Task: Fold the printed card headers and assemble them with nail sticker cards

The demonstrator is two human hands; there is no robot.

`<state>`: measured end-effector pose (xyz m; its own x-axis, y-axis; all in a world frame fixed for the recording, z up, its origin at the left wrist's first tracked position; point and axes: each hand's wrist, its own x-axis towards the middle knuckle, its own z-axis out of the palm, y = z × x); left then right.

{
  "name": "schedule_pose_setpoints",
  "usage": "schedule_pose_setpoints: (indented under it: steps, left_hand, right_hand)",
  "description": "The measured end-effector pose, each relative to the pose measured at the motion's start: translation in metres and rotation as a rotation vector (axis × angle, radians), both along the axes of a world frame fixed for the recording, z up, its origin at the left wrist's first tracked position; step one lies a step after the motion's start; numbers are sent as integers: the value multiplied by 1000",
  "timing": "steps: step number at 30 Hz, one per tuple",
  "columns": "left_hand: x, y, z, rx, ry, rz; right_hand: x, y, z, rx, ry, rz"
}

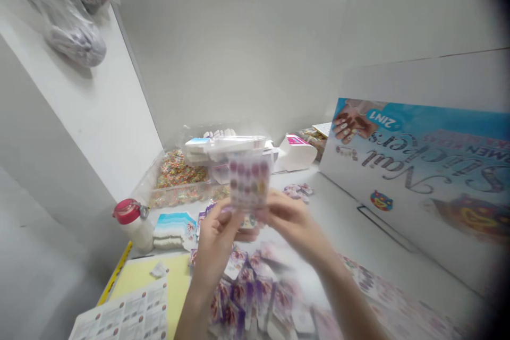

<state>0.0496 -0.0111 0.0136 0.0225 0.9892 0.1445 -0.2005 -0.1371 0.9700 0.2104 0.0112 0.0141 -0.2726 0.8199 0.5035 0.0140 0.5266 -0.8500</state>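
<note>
Left of the Nail Stickers box (410, 170), left hand (218, 228) and right hand (290, 218) pinch a probable nail-sticker sheet (249, 183) by its lower edge.

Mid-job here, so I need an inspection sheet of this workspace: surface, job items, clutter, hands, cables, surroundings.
Surface: white table, mostly covered near the hands.
Job's things: sticker sheet, raised and motion-blurred; purple-and-white packets in a loose, overlapping spread below.
Clutter: red-lidded bottle, blue-and-white stack and tub of coloured bits to the left; printed label sheet lower left.
Grippers: bare hands; left hand and right hand both at the sticker sheet's lower edge, fingers closed on it.
Cables: nothing seen.
Surroundings: pale wall behind; large box at right, lettering upside down; plastic bag upper left.
</note>
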Motion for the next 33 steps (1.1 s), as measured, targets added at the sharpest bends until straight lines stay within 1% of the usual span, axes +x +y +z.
schedule_pose_setpoints:
  steps: [3,5,8,9,10,11,13,14,15,17,18,21,23,25,27,33]
  left_hand:
    - [-4,-1,1,3,-42,33]
    - [-9,-4,2,-6,-57,-24]
    - [-14,-5,2,0,-61,-210]
    - [-14,-5,2,8,-46,-242]
    - [-13,-4,2,12,-25,-239]
    - [-11,-3,2,9,-4,-204]
    - [-7,0,2,-21,14,-101]
    - [-4,1,2,-44,8,-66]
    - [-2,2,1,-65,-5,-40]
    - [0,3,0,-77,-32,-15]
    - [0,4,0,-75,-41,-10]
    - [-1,6,-2,-64,-66,-8]
    - [-2,8,-3,-64,-98,9]
    - [-3,10,-5,-60,-126,42]
    - [-5,11,-7,-49,-121,54]
    - [-9,11,-15,-103,-65,7]
  right_hand:
    - [3,-1,1,246,-185,-30]
    - [7,-3,1,329,-245,-31]
    - [10,-3,1,353,-257,-59]
    - [11,-2,1,339,-257,-57]
    - [11,1,-1,312,-253,-41]
    - [11,6,-4,278,-243,-18]
    - [9,22,-15,211,-225,-14]
    - [8,33,-24,181,-228,-59]
    - [6,45,-35,153,-254,-152]
    - [4,67,-60,58,-419,-391]
    - [3,76,-73,17,-459,-434]
    - [2,89,-107,-73,-558,-476]
    - [2,90,-123,-126,-619,-487]
    - [2,89,-135,-176,-670,-503]
    - [0,90,-142,-221,-704,-524]
    - [3,96,-157,-303,-690,-576]
